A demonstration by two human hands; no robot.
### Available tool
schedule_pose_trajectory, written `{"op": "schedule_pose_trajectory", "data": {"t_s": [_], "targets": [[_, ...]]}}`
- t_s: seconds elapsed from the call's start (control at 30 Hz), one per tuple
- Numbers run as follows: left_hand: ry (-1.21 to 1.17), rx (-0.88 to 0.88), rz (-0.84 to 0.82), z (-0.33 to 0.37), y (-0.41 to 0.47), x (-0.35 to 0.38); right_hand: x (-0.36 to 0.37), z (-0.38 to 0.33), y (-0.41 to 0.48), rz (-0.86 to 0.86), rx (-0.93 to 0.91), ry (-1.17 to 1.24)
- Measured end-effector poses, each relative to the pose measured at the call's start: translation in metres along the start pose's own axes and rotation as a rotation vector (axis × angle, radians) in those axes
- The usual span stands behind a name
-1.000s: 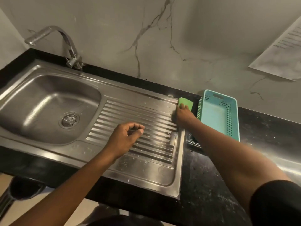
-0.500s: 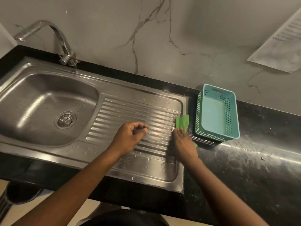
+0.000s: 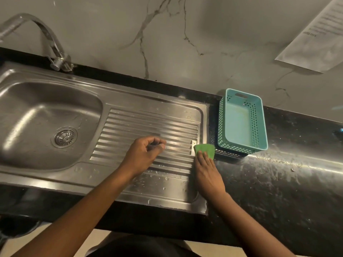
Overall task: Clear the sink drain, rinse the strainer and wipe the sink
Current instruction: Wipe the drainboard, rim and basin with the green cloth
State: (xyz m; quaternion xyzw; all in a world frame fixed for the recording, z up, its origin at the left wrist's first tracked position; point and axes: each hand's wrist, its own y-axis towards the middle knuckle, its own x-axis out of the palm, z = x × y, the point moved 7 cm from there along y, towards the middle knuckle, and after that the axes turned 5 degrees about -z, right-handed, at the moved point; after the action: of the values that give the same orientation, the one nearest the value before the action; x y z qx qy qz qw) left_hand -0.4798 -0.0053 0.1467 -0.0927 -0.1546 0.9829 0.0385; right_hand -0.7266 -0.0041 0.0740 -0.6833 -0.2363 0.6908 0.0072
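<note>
Closest to me, two bare arms reach out over the front edge of the black counter. The left hand is over the ribbed draining part of the metal sink. Its fingers are curled in toward the thumb like a loose fist, and I see nothing in it. The right hand lies flat with straight fingers, and the fingertips press down on a green sponge. The sponge sits at the right end of the ribs, partly on the sink's right rim and partly on the counter. It is just beside the near left corner of a light blue basket. Small drops of water lie on the metal near the front, below the ribs. To the left is the deep bowl of the sink, and the round metal strainer sits in the drain hole at the bottom of it, well apart from both hands. The basket stands on the counter right next to the sink. Farther back, a shiny curved tap rises from behind the sink bowl at the left. Behind it all is a pale wall with thin dark lines, and a sheet of paper hangs on it at the far right.
</note>
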Motion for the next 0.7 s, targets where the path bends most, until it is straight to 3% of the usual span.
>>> {"op": "schedule_pose_trajectory", "data": {"t_s": [0.37,0.7], "targets": [[-0.011,-0.009,0.039,-0.006,-0.008,-0.016,-0.051,0.024,0.104,0.027,0.05,0.131],[-0.015,-0.01,0.04,-0.012,-0.012,-0.02,0.009,-0.058,-0.007,0.041,0.001,0.351]]}}
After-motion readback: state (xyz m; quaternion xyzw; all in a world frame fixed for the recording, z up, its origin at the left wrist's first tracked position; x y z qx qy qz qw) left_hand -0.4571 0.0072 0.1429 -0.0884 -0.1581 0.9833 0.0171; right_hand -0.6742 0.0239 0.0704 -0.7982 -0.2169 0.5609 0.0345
